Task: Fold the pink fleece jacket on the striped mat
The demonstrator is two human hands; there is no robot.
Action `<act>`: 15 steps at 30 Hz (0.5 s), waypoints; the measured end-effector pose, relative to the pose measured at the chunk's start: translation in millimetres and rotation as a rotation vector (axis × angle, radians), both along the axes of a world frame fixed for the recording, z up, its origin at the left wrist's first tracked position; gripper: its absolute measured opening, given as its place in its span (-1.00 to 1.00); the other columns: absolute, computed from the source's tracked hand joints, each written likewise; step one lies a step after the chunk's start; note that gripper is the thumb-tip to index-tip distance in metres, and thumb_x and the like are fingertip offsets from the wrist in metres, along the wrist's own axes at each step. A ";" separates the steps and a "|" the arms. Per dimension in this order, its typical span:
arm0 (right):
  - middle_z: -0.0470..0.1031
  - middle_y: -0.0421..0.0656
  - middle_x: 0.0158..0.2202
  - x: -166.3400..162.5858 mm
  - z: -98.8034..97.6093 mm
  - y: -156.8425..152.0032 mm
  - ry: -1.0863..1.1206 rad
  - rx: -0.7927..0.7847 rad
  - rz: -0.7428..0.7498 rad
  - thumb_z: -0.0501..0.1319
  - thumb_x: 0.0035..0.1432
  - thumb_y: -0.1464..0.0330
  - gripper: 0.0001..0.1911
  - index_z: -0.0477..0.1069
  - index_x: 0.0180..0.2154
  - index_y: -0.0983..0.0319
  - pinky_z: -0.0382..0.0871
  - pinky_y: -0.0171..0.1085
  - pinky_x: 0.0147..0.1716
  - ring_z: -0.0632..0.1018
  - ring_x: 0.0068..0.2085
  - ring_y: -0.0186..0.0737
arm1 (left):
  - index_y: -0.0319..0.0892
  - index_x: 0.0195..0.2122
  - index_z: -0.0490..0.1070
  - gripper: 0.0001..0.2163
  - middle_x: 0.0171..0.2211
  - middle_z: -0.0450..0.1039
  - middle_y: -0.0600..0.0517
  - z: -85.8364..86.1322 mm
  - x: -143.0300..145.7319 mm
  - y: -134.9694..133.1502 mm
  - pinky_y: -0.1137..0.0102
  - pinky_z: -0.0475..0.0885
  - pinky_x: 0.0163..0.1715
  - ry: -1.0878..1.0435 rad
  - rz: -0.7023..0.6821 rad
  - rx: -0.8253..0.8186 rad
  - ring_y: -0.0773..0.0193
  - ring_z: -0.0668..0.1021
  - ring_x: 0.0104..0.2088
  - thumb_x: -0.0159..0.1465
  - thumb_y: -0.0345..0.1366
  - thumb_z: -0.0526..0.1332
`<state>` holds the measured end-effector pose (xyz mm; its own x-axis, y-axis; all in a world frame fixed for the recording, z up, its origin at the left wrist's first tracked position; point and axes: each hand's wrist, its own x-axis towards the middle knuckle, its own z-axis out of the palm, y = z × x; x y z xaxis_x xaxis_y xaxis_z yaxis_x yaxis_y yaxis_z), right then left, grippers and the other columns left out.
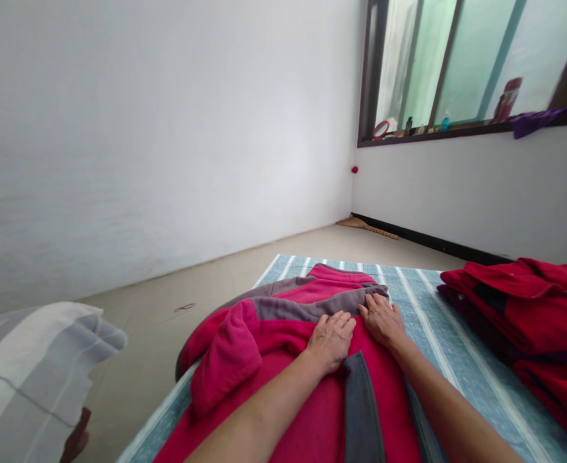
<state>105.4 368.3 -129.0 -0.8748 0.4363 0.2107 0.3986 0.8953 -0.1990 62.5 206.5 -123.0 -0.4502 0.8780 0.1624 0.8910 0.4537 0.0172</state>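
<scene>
A red fleece jacket (293,411) with grey panels lies spread on a blue-and-white striped cloth (421,302). Its collar points away from me. One sleeve, with a grey strip along it, is folded across the upper part. My left hand (332,339) rests on the red cloth just below that grey strip, fingers lightly bent and lying on the fabric. Close beside it, my right hand (382,319) lies over the right end of the grey strip, its fingers laid out on the cloth. The fabric under both palms is hidden.
Folded red garments (529,308) are stacked on the right. At the lower left is a grey-and-white cloth (42,373) over something. Beyond lies the tiled floor (206,283), with a small loop of cord (185,308). A red flask (508,99) stands on the windowsill.
</scene>
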 end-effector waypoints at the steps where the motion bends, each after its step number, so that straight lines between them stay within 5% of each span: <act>1: 0.34 0.04 0.07 0.4 4.7 -2.0 0.008 0.021 0.007 -0.06 0.29 0.23 -0.63 0.32 0.01 0.25 0.09 -0.03 0.06 0.29 0.12 0.01 | -0.11 0.12 0.25 -0.65 0.19 0.28 -0.01 -1.0 0.0 -0.2 0.12 0.23 0.10 -0.003 0.004 0.008 0.19 0.29 0.19 0.42 -0.28 -0.18; 10: 0.43 -0.03 -0.10 -35.3 53.2 -30.5 -0.066 0.092 0.266 -0.02 0.25 0.47 -0.71 0.43 -0.13 0.19 0.27 -0.26 -0.14 0.39 -0.02 -0.11 | -0.11 0.10 0.26 -0.69 0.12 0.35 -0.03 -0.6 0.2 0.0 0.08 0.22 0.11 -0.061 -0.007 0.046 0.14 0.30 0.17 0.40 -0.29 -0.11; 15: 0.45 -0.10 -0.13 -68.2 59.6 -36.6 -0.215 0.051 0.358 0.18 0.23 0.28 -0.78 0.41 -0.16 0.30 0.39 -0.14 -0.13 0.49 -0.13 -0.19 | -0.13 0.10 0.26 -0.70 0.13 0.33 -0.04 -9.7 -0.6 -1.1 0.08 0.23 0.13 -0.017 -0.019 0.088 0.14 0.31 0.16 0.36 -0.34 -0.02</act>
<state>37.2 331.7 -69.4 -0.9957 0.0900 0.0202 0.0876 0.9914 -0.0968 61.9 205.4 -132.7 -0.4368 0.8692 0.2319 0.8987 0.4326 0.0714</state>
